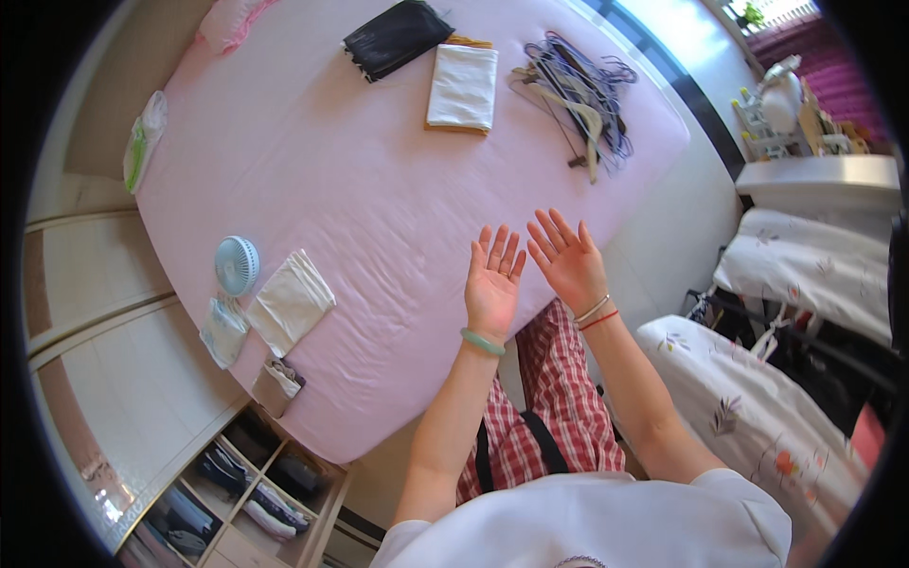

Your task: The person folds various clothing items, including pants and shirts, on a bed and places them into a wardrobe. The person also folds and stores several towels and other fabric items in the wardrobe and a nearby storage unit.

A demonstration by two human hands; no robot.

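Observation:
Both my hands are held out palms up, side by side, in front of my body. My left hand [492, 286], with a green bangle on its wrist, holds nothing and its fingers are apart. Close to its right, my right hand [572, 260] is likewise bare and spread, with a light bangle and a red cord at the wrist. Beyond them lies a bed with a pink sheet [379, 208]. On it are a heap of clothes hangers [579, 90], a folded white cloth [462, 87] on a mustard-coloured one, and a folded black cloth [398, 40].
At the bed's left edge are a small blue fan [237, 265], a folded cream cloth [292, 303], a plastic packet [224, 331] and a brown bag [277, 386]. Open drawer compartments [237, 506] stand lower left. Floral cloth covers [748, 398] drape a rack at right.

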